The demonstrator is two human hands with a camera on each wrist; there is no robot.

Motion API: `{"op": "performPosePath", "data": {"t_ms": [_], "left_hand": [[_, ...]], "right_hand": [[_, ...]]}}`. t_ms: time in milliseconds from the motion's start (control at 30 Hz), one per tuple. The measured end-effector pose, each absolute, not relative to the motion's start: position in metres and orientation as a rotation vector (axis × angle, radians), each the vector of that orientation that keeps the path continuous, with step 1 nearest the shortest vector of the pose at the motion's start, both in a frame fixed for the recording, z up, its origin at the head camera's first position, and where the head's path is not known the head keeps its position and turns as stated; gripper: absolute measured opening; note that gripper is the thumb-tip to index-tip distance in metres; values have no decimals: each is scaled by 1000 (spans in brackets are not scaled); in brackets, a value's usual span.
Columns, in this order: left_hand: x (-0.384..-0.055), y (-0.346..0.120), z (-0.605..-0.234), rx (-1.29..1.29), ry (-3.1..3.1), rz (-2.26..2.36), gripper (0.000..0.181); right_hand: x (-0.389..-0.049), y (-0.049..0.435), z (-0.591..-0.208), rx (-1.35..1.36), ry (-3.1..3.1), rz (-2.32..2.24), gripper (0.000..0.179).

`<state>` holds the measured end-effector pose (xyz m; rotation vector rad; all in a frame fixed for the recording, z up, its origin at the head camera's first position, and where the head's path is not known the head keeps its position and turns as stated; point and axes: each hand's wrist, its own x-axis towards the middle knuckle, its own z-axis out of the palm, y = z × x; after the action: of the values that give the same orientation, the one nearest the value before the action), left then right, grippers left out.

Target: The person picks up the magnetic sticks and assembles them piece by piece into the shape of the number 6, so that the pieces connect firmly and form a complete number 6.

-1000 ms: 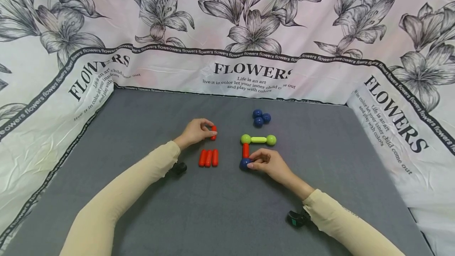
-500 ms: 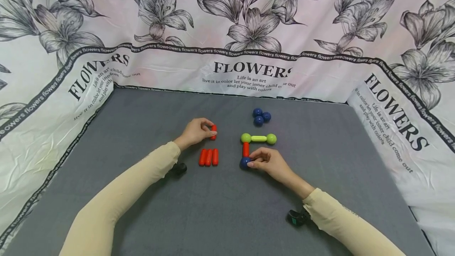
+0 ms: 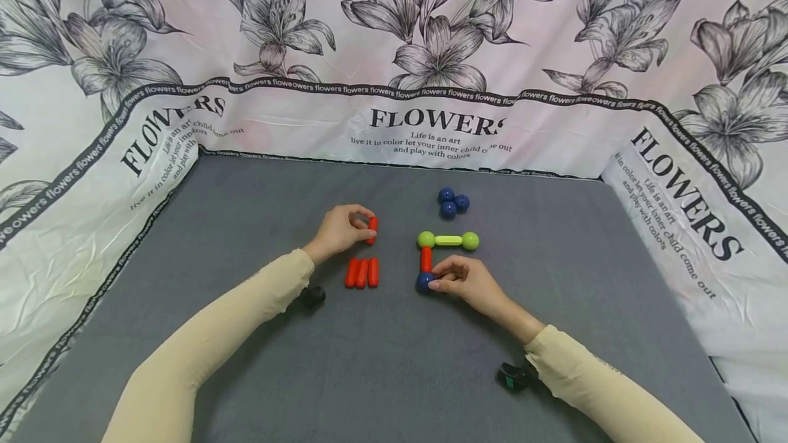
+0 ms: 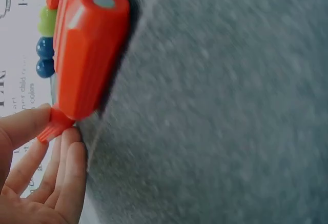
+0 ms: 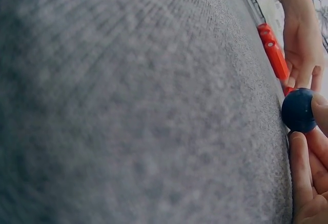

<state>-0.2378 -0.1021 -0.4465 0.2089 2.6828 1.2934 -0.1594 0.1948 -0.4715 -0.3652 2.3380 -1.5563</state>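
We see the flower-print cloth (image 3: 289,115) along the far side of the grey table (image 3: 382,368); at its middle two bare hands work, well apart. The right hand (image 3: 470,284), on the right, pinches a blue ball (image 3: 423,283) between thumb and fingers, just as it did a second ago; the left hand (image 3: 338,230), farther off and to the left, pinches a loose red stick (image 3: 373,223) between thumb and fingertips, and has edged slightly to the right over the last half second.

The joined figure lies to the right of that stick: a green stick (image 3: 449,240) runs between two green balls (image 3: 426,239), and a lower red stick (image 3: 426,260) comes nearward from the left one; its near end appears to touch the blue ball. Left of the figure, nearer than the held stick, three red sticks (image 3: 362,273) lie in a row; beyond it sit three clustered blue balls (image 3: 448,210).

So little has changed; we judge the joining no further along, since the loose red stick is well short of the blue ball.
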Motion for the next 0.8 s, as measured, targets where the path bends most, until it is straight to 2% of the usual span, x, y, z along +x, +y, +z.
{"op": "performPosePath", "data": {"t_ms": [800], "left_hand": [[-189, -69, -425, 283, 2360, 1534, 34]], "right_hand": [[-160, 193, -471, -367, 2343, -1545, 29]]}}
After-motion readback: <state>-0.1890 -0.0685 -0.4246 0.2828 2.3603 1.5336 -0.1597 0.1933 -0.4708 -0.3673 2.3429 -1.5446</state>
